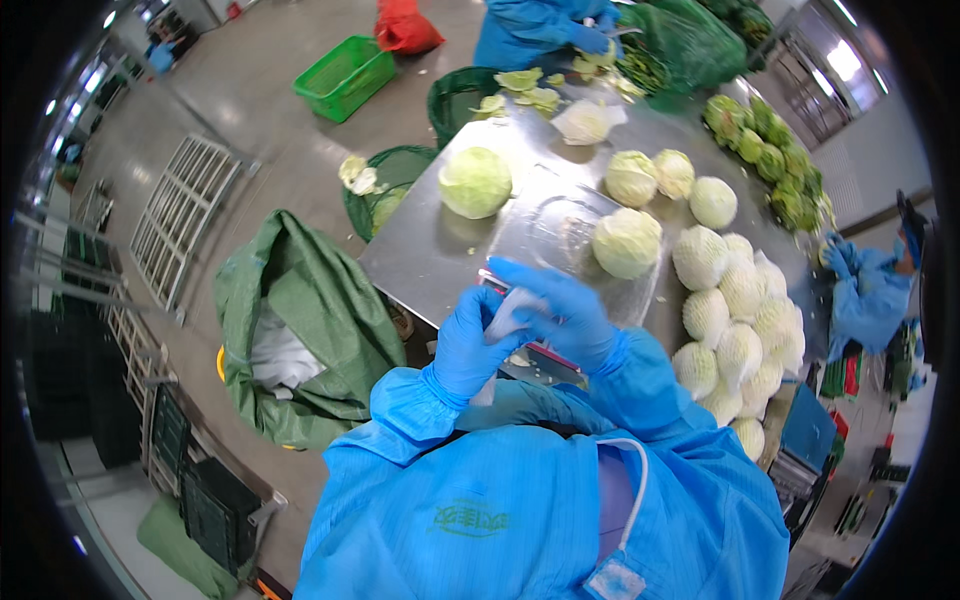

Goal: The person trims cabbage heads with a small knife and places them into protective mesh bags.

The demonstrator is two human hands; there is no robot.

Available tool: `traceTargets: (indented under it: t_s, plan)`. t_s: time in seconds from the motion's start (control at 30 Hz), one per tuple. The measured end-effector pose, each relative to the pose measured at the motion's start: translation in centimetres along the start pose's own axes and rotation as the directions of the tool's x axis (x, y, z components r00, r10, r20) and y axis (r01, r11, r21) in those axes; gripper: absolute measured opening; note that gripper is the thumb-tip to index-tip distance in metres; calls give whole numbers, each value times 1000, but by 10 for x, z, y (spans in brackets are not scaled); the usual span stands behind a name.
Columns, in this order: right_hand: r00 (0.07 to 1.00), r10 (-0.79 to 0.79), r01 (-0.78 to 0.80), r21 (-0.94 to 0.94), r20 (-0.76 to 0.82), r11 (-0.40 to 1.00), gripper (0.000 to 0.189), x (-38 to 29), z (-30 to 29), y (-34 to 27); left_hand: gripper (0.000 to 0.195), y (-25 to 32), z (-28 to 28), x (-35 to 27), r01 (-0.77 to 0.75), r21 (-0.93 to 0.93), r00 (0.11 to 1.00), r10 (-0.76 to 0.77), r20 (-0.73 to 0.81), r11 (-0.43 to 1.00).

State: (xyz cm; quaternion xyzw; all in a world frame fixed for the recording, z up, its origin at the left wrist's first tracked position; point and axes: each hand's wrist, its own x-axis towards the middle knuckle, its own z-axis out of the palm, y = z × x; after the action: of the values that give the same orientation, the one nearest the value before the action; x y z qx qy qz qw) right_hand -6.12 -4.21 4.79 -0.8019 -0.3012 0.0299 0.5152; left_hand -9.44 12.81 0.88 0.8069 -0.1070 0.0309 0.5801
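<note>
In front of my chest, both blue-gloved hands work at a crumpled white net sleeve (pixel 516 313), which looks like foam. My left hand (pixel 469 346) pinches it from the left. Over its right side lies my right hand (pixel 570 315), slightly blurred, with the index finger stretched out and the thumb against the sleeve. Just beyond my fingers is a raised metal platform (pixel 551 202) with a trimmed cabbage (pixel 627 243) on its right part. Another large, pale green cabbage (pixel 475 182) rests left of the platform on the steel table (pixel 420 247).
Several net-wrapped cabbages (pixel 739 315) are heaped at the right. Bare cabbages (pixel 631 178) and loose leaves (pixel 536 94) lie farther back. A green woven sack (pixel 315 330) with white material stands left of the table. One co-worker (pixel 525 34) is across the table, another (pixel 870 292) far right.
</note>
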Motion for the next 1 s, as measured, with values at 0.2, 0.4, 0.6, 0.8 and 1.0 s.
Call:
traceTargets:
  t_s: [0.2, 0.4, 0.6, 0.8, 1.0]
  plan:
    - [610, 630, 92, 833, -480, 546, 38, -72, -106, 5, 42, 18, 42, 15, 508, -670, 847, -172, 503, 542]
    - [813, 263, -269, 65, -520, 961, 25, -134, -39, 31, 41, 16, 152, -12, 617, -569, 761, -226, 608, 544]
    - [737, 387, -158, 416, -554, 896, 26, -171, -73, 33, 20, 13, 166, -10, 532, -628, 838, -248, 486, 568]
    - [546, 795, -604, 533, -265, 593, 35, -213, -63, 91, 19, 21, 168, 9, 652, -518, 720, -239, 651, 553]
    - [416, 597, 316, 725, -686, 612, 25, -191, -73, 188, 23, -11, 166, 75, -138, -90, 967, 154, 203, 986]
